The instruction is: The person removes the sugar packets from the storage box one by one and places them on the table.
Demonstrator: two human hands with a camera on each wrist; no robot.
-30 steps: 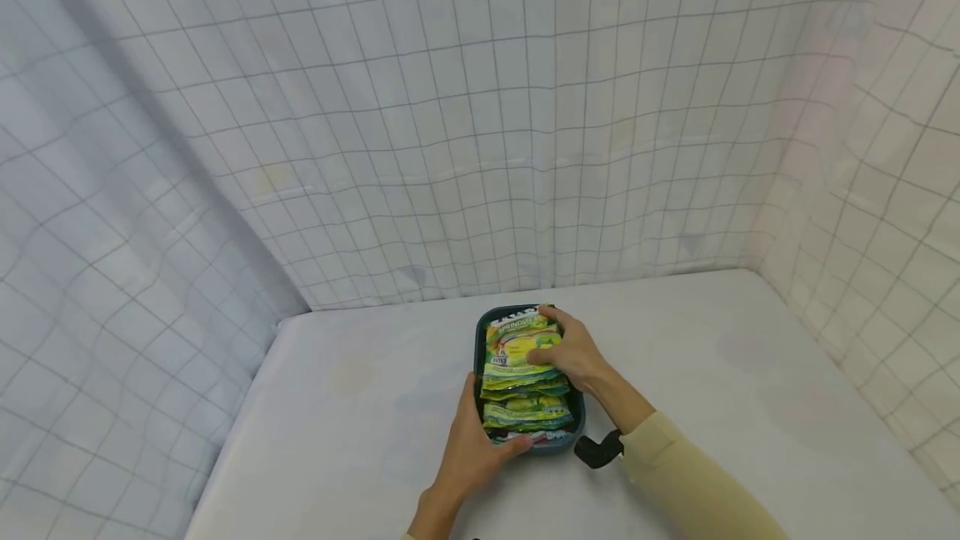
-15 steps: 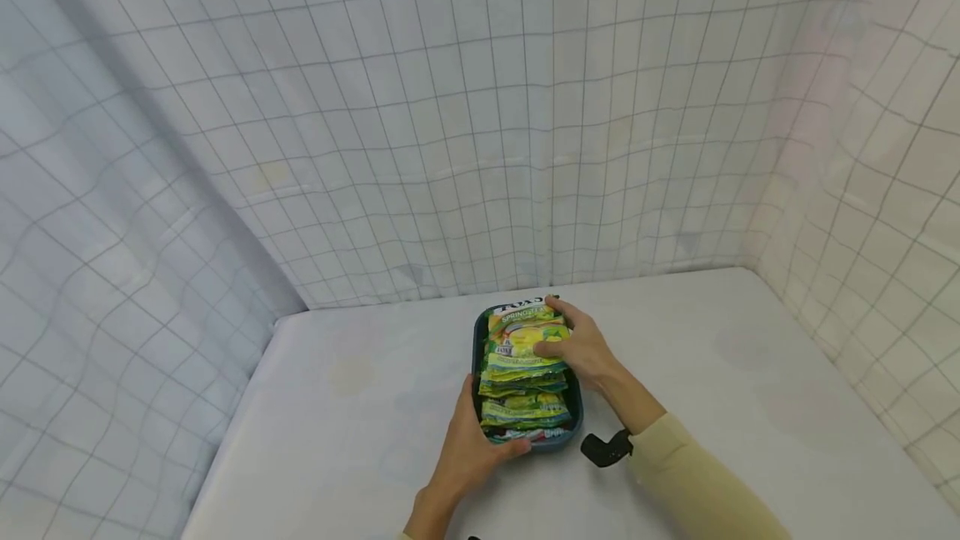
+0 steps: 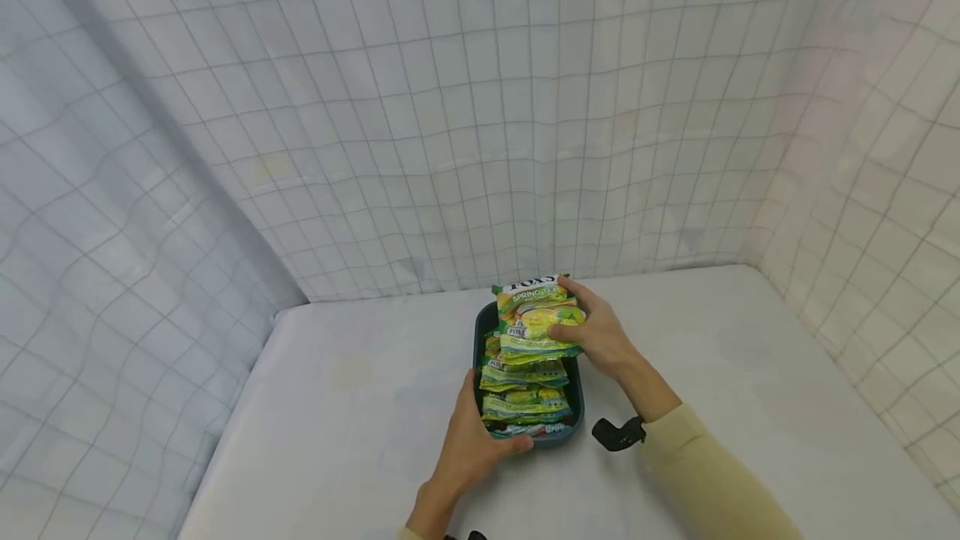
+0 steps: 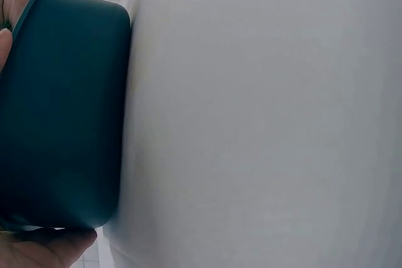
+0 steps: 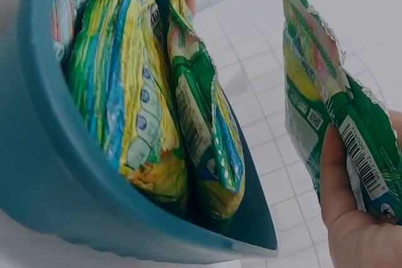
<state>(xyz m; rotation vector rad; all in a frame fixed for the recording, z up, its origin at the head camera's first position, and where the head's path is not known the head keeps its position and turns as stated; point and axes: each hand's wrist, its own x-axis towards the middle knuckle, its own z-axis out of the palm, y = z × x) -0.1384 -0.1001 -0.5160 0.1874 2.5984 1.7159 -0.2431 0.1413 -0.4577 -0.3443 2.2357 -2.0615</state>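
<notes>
Right hand [image 3: 600,338] pinches top packet [image 3: 537,317], raised clear of tub [image 3: 477,338]; left hand [image 3: 471,448] clasps tub's near end, steadying it near table's far edge.

Left hand [image 4: 38,249] cut off beside container [image 4: 59,111].

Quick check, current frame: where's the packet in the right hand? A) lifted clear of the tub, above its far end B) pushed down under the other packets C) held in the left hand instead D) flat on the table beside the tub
A: the right hand grips the green and yellow packet raised above the far end of the dark teal tub; the right wrist view shows a gap between it and the packets left inside.
</notes>
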